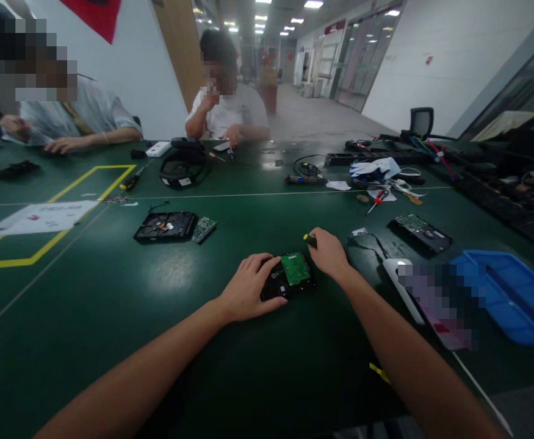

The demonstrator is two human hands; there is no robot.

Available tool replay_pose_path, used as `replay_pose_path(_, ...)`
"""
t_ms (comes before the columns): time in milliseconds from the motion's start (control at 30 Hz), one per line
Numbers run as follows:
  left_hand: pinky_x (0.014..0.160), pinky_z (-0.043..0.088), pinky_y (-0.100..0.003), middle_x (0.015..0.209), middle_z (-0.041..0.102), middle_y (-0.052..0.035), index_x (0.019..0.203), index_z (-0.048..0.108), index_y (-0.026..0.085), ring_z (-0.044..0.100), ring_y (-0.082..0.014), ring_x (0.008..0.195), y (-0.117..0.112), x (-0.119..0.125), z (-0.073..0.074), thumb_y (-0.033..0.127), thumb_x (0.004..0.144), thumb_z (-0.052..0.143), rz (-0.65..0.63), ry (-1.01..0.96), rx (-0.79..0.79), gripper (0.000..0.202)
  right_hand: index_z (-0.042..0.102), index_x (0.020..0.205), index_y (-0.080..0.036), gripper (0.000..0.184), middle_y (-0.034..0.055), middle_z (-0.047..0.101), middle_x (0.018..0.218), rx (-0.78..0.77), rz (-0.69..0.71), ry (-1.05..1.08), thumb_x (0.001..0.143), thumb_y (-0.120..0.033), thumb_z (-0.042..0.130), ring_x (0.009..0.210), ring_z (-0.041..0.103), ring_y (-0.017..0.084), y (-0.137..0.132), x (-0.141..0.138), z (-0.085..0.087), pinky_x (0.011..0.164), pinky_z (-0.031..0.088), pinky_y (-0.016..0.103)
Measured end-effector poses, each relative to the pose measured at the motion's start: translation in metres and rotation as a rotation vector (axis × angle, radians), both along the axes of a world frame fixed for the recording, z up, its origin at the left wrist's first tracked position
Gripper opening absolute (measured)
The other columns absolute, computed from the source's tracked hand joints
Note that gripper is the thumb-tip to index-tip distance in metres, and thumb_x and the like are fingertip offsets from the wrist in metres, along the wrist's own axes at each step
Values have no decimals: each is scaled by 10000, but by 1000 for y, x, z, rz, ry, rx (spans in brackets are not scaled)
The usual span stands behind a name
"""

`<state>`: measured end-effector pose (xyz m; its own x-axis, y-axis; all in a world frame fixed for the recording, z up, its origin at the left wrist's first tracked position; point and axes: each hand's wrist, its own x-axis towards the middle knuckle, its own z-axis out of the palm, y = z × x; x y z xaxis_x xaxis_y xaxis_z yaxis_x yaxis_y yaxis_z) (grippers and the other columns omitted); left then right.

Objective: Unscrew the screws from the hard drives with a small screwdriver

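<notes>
A black hard drive with a green circuit board on top lies on the dark green table in front of me. My left hand rests on the drive's left side, fingers curled over its edge and holding it down. My right hand is closed around a screwdriver with a yellow-and-black handle, held upright at the drive's far right corner.
Another opened hard drive with a loose green board lies at left, a third drive at right. A blue tray sits at the right edge. Tools, cables and gloves lie further back. Two other people sit across the table.
</notes>
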<state>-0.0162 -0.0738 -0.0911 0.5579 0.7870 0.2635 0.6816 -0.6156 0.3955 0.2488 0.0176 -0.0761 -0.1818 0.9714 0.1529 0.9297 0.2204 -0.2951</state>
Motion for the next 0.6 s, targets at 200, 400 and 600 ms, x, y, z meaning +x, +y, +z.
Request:
replay_pose_path(200, 1141, 406, -561, 1488, 468, -173, 1561, 347, 222, 464, -367, 1357, 1, -1, -2, 679, 851, 687, 1, -2, 37, 910, 592, 1082, -207, 196, 105, 691, 1119, 117, 33, 4, 906, -118, 598, 927, 672, 262, -14, 1, -8, 753, 445, 351)
replay_pose_path(400, 1126, 419, -570, 1489, 480, -170, 1553, 374, 232, 471, -377, 1357, 2, -3, -4, 699, 849, 678, -3, -16, 47, 898, 585, 1072, -209, 198, 102, 673, 1130, 196, -15, 50, 899, -113, 597, 896, 663, 265, -28, 5, -13, 708, 440, 350)
replay_pose_path(600, 1124, 420, -563, 1471, 498, -170, 1550, 397, 226, 478, -379, 1350, 4, -3, -6, 701, 837, 690, -7, -22, 48, 906, 576, 1059, -204, 216, 101, 652, 1102, 294, -16, 93, 887, -76, 561, 887, 644, 248, -52, 4, -16, 710, 449, 333)
